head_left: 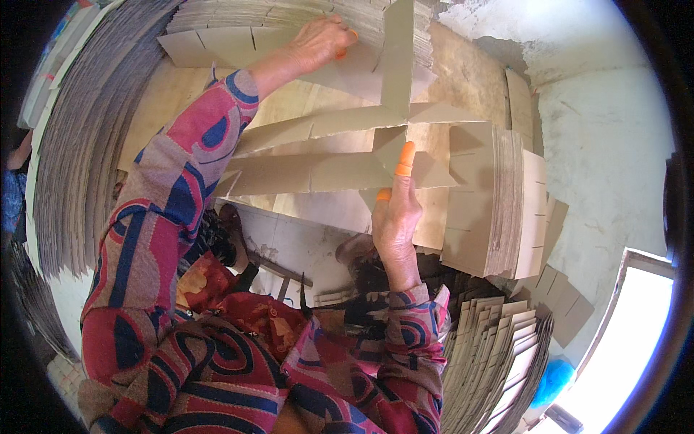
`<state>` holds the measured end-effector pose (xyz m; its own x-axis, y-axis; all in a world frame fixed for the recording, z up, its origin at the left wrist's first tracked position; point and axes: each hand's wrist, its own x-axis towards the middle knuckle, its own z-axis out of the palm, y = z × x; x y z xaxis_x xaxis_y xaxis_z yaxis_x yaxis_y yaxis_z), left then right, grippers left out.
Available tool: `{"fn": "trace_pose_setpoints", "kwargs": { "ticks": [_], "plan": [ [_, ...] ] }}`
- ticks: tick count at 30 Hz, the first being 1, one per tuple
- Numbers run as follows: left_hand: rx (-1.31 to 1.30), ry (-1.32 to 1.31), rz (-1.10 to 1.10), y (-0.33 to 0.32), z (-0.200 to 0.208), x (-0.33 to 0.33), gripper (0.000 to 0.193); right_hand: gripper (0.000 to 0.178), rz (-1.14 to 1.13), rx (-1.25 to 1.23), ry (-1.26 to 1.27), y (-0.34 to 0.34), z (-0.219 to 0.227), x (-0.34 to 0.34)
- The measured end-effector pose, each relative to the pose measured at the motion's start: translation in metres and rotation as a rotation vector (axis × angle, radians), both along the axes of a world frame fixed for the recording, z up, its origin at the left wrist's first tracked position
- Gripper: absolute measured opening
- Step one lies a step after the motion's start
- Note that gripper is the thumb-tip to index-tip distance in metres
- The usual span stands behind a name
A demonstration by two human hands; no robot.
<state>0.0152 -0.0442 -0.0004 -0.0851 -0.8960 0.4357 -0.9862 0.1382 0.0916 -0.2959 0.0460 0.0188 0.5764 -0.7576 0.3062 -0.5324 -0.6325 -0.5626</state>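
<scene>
My right hand [397, 210], orange covers on its thumb and index finger, grips a cardboard divider [340, 172] near where its strips cross. Two long strips of the divider run left to right, and an upright cross strip [397, 65] rises through them toward the far side. My left hand [322, 43] is at the far stack of slotted cardboard strips [289, 16], over the front strip [220, 47]. Its fingers, also with orange covers, are bent and closed; what lies between them is hidden.
A tall cardboard stack [94, 137] stands left. More slotted pieces [481, 199] stand on the wooden table [441, 224] at right. Bundled cardboard [499, 354] sits lower right, near a blue bag [553, 381] and a bright opening. A white wall [603, 152] bounds the right.
</scene>
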Motion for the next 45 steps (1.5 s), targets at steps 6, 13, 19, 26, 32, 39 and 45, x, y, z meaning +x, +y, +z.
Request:
{"fn": "trace_pose_setpoints", "kwargs": {
  "ticks": [6, 13, 19, 26, 32, 39, 45],
  "plan": [
    [-0.054, 0.066, -0.022, 0.009, 0.018, -0.013, 0.019, 0.088, -0.011, -0.011, 0.016, 0.001, -0.003, -0.002],
    [-0.157, 0.078, -0.097, 0.010, 0.026, -0.023, 0.009, 0.090, -0.018, -0.027, 0.056, 0.001, 0.000, -0.010],
    [-0.209, 0.090, -0.130, 0.015, 0.031, -0.029, 0.007, 0.088, 0.002, -0.031, 0.054, 0.008, 0.005, -0.016],
    [-0.178, 0.271, -0.298, 0.036, 0.047, -0.059, 0.011, 0.088, -0.017, -0.029, 0.175, 0.011, 0.005, -0.036],
    [0.064, 0.268, -0.229, 0.064, 0.055, -0.056, 0.007, 0.078, -0.010, -0.069, 0.322, 0.026, 0.035, -0.050],
    [-0.055, 0.383, -0.388, 0.066, -0.004, -0.060, 0.040, 0.062, -0.077, -0.032, 0.543, 0.009, 0.005, -0.062],
    [0.103, 0.297, -0.209, 0.151, 0.086, -0.079, 0.047, 0.054, -0.103, 0.223, 0.202, -0.026, 0.035, -0.109]
  ]
}}
